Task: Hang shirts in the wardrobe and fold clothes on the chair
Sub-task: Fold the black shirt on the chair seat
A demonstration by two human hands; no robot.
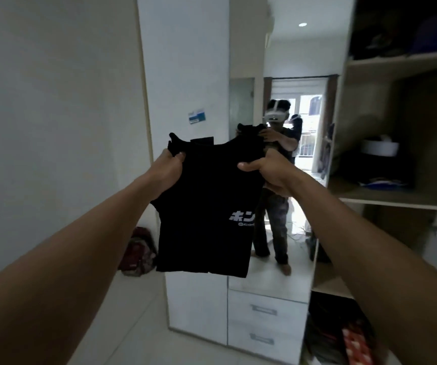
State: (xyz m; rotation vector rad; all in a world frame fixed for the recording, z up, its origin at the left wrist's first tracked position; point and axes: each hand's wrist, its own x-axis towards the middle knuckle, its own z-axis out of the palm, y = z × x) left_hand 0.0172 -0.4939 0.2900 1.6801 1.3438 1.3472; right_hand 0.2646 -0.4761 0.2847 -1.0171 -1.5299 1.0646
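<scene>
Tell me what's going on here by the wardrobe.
A person holds up a black shirt in front of the mirror of the white wardrobe. The left hand grips one shoulder and the right hand the other, so it hangs free, not yet hung up. The open shelves on the right hold dark clothes, and a reddish heap of clothes lies on the floor.

- One shirt
- Two hands: left hand, right hand
- One wardrobe
- Three shelves
- One mirror
- Two drawers
- One sticker
- One heap of clothes
- One white container
- One reflected person
</scene>
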